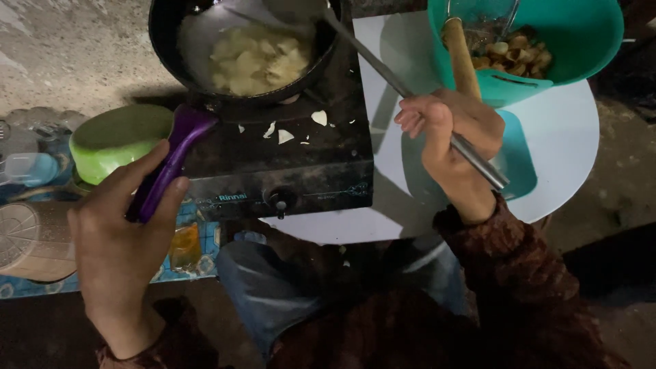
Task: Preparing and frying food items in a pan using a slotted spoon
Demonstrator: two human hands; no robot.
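The black pan (pixel 198 41) stands on a dark single-burner gas stove (pixel 287 160) at the top middle of the view, and it holds pale yellow chips (pixel 254 60) in oil. Its purple handle (pixel 167 164) points down and to the left, and the left hand (pixel 126 232) is closed around the lower end of this handle, with the thumb lying along the top.

The right hand (pixel 451 140) grips the long metal handle of a ladle (pixel 410 96), fingers curled around the shaft. The shaft runs up and to the left to the pan, where the ladle's head is over the rim near the chips (the head itself is partly cut off by the edge of the view).

Some white flakes (pixel 283 135) lie scattered on top of the stove, just below the pan. To the right of the stove there is a white round table (pixel 560 137), and on it stands a teal basin (pixel 581 34) with browned fried pieces (pixel 516 56) inside and a wire skimmer with a wooden handle (pixel 461 58) leaning in it.

To the left of the stove, a green bowl (pixel 116 137) sits upside down. Further left a clear plastic bottle (pixel 27 167) lies beside it, on a blue patterned mat (pixel 191 263).
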